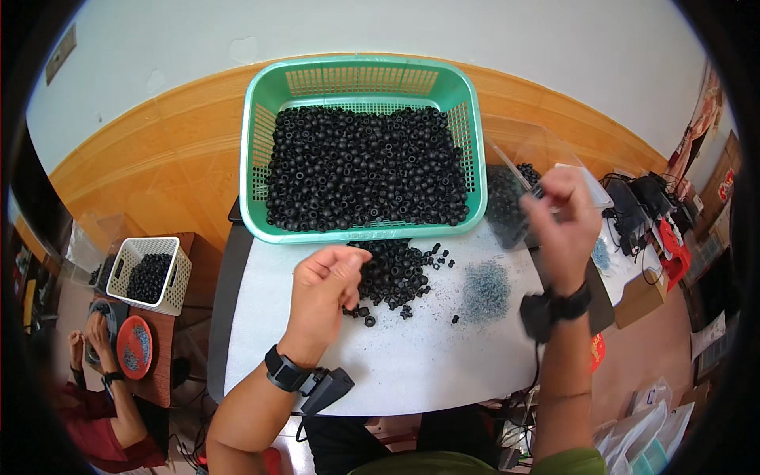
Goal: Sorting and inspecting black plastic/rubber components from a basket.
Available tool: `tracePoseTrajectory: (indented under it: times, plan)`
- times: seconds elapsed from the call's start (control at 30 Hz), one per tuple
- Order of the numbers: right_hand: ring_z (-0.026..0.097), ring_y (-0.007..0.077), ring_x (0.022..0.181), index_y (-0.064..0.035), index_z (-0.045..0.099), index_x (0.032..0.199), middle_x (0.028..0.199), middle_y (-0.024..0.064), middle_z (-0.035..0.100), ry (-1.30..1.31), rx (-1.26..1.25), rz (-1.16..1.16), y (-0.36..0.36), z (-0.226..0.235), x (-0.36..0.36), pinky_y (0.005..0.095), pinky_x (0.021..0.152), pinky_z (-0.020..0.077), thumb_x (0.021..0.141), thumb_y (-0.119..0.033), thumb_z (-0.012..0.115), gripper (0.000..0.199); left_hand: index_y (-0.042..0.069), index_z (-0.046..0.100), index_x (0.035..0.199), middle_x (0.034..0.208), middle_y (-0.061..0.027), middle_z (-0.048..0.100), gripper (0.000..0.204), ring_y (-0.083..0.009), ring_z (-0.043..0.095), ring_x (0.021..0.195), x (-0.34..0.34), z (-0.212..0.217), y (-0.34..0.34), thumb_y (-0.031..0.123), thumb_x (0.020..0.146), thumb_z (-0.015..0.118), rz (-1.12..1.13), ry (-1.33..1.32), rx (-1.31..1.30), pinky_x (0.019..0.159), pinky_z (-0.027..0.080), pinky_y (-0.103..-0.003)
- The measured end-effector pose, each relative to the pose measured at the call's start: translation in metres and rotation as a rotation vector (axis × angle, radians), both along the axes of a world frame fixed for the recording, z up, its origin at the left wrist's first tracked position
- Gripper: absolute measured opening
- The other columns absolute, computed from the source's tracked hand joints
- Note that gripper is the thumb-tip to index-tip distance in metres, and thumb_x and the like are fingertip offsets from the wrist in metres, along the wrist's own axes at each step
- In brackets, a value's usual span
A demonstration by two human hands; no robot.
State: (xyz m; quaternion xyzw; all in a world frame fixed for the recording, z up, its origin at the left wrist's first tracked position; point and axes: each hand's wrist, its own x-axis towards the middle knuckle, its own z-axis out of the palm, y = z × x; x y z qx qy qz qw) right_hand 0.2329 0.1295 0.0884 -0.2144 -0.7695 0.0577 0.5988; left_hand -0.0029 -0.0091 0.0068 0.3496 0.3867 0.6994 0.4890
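Observation:
My left hand (323, 289) is closed in a pinch over the white tabletop, beside a loose pile of small black ring-shaped parts (392, 273). Whatever lies between its fingertips, if anything, is too small to make out. Raised at the right, my right hand (566, 214) has its fingers curled together in front of a clear plastic bin (507, 226) holding more black parts. Dark pieces show by its fingertips, but I cannot tell if they are gripped or lie behind. A patch of tiny blue-grey pieces (485, 293) is spread on the table between the hands.
A green basket (360, 235) full of black parts stands at the table's far edge. At the left, another person's hands (95, 336) work near a red plate (136, 348) and a white basket (178, 277). Cables and black devices (629, 210) sit at the right.

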Motion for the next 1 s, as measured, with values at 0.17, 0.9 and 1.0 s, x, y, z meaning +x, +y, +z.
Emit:
tracePoseTrajectory:
  times: [0.17, 0.9, 1.0]
  plan:
    - [0.053, 0.0167, 0.066, 0.0004, 0.056, 0.088, 0.081, 0.0091, 0.055, -0.277, -0.138, -0.403, 0.085, -0.005, 0.068, 0.0281, 0.059, 0.0437, 0.071, 0.0, 0.068, 0.02, -0.001, 0.059, 0.087, 0.055, 0.0052, 0.04, 0.015, -0.003, 0.031, 0.046, 0.003, 0.0, 0.007, 0.014, 0.089, 0.056, 0.157, 0.032, -0.019, 0.042, 0.027, -0.019]
    - [0.057, 0.0266, 0.07, -0.0025, 0.056, 0.077, 0.078, 0.0108, 0.052, -0.986, -0.116, 0.384, -0.071, -0.093, -0.089, 0.037, 0.057, 0.0485, 0.071, -0.015, 0.068, 0.018, 0.001, 0.06, 0.081, 0.057, 0.006, 0.047, 0.012, 0.0001, 0.036, 0.046, 0.0, -0.006, 0.008, 0.011, 0.088, 0.059, 0.21, 0.1, -0.045, 0.04, 0.027, -0.017]
    - [0.059, 0.0249, 0.067, -0.0008, 0.057, 0.078, 0.076, 0.0102, 0.054, -0.904, -0.227, 0.48, -0.067, -0.087, -0.081, 0.0352, 0.057, 0.049, 0.073, -0.008, 0.065, 0.012, 0.0, 0.062, 0.083, 0.059, 0.0035, 0.049, 0.013, -0.002, 0.036, 0.046, -0.001, -0.005, 0.008, 0.011, 0.088, 0.059, 0.176, 0.147, -0.055, 0.041, 0.03, -0.019]
